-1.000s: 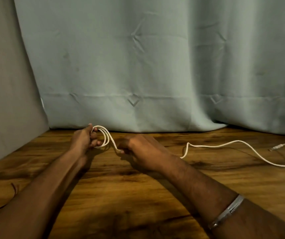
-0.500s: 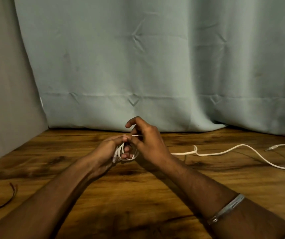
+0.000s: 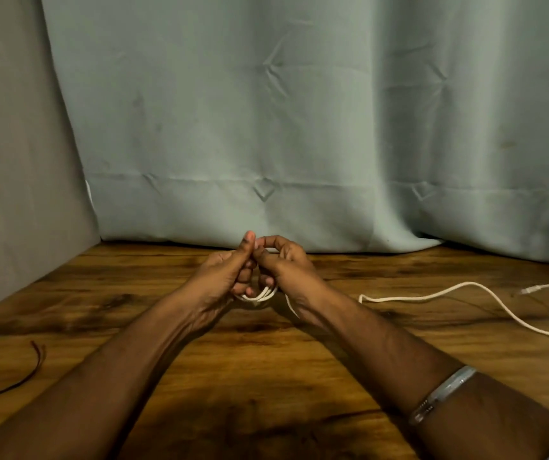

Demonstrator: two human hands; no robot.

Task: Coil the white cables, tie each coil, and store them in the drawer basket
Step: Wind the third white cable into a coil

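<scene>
A white cable (image 3: 432,295) runs across the wooden table (image 3: 266,376) from the right edge toward the middle, its plug end lying at the far right. Several small loops of it hang between my two hands as a coil (image 3: 258,295). My left hand (image 3: 223,277) grips the coil, thumb pointing up. My right hand (image 3: 283,265) meets it from the right, fingers curled around the top of the coil, and a strand passes under its wrist. No drawer basket is in view.
A thin dark wire (image 3: 17,376) lies at the table's left edge. A pale green curtain (image 3: 299,127) hangs along the back of the table, with a grey wall (image 3: 7,161) on the left.
Both hands came together at the table's middle and rose slightly. The coil gained a loop, and the loose cable on the right has been drawn in toward my hands.
</scene>
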